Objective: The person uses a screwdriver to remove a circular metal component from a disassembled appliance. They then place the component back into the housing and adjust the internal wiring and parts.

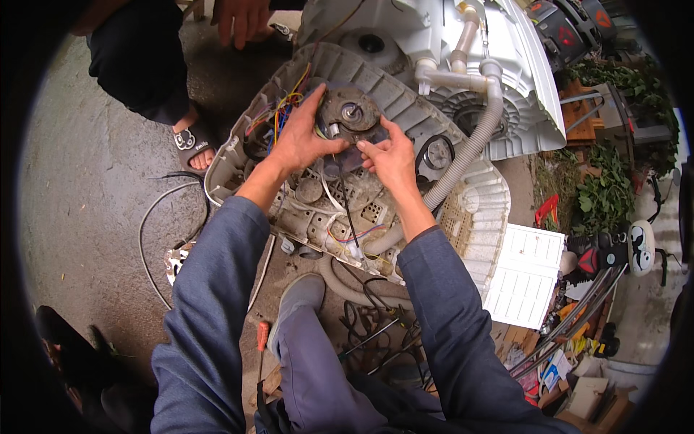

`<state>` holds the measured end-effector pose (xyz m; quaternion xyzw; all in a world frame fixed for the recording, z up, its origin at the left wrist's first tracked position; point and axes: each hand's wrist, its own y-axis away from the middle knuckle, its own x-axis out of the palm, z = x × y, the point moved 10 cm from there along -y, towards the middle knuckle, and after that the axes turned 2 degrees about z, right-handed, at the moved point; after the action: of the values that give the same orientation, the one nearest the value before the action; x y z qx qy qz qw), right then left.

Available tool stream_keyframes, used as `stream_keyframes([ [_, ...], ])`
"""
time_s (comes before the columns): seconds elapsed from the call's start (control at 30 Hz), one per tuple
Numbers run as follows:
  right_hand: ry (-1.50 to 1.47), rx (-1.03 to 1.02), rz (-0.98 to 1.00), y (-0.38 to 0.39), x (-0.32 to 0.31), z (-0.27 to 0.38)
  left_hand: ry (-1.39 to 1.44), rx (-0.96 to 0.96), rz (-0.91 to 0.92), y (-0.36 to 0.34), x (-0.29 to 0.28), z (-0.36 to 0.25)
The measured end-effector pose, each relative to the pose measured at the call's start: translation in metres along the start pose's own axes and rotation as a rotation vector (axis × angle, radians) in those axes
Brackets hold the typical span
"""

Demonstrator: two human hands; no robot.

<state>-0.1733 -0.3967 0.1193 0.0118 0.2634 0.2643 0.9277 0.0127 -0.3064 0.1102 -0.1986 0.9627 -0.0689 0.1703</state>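
Note:
A round, grimy metal motor point(352, 110) with a shaft in its middle sits over the upturned, dirty white plastic casing point(473, 206). My left hand point(307, 137) is curved around the motor's left side, thumb near its lower edge. At its lower right, my right hand point(391, 153) grips the edge between thumb and fingers; any small part under that thumb is too small to tell. Coloured wires point(280, 116) bunch beside my left hand. A dark cable runs down from the motor across the casing, and a black-rimmed pulley point(437, 154) lies right of my right hand.
A white tub point(531, 108) with a grey corrugated hose point(470, 155) lies behind. Another person's hand point(241, 20) and sandalled foot point(195, 148) are at the far left. Nearer me are an orange-handled screwdriver point(262, 336) and tangled cables; a white printed panel point(525, 275) stands at right.

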Motion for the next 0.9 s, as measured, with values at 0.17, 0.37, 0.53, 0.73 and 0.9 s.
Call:
stream_keyframes([
  [0.17, -0.013, 0.021, 0.014, 0.002, 0.000, 0.004, -0.032, -0.012, 0.004, 0.000, -0.002, 0.000],
  [0.37, -0.002, 0.024, 0.021, 0.001, 0.001, 0.004, -0.036, 0.045, -0.007, 0.002, -0.003, -0.007],
  [0.53, 0.009, 0.024, 0.020, 0.002, 0.001, 0.004, -0.160, 0.061, 0.066, 0.002, 0.002, -0.010],
  [0.73, 0.023, 0.022, 0.022, 0.002, -0.001, 0.004, -0.173, 0.040, 0.041, 0.002, 0.000, -0.012],
  [0.9, 0.040, 0.042, 0.034, 0.001, -0.001, 0.005, -0.205, 0.010, 0.068, 0.000, 0.000, -0.014],
])
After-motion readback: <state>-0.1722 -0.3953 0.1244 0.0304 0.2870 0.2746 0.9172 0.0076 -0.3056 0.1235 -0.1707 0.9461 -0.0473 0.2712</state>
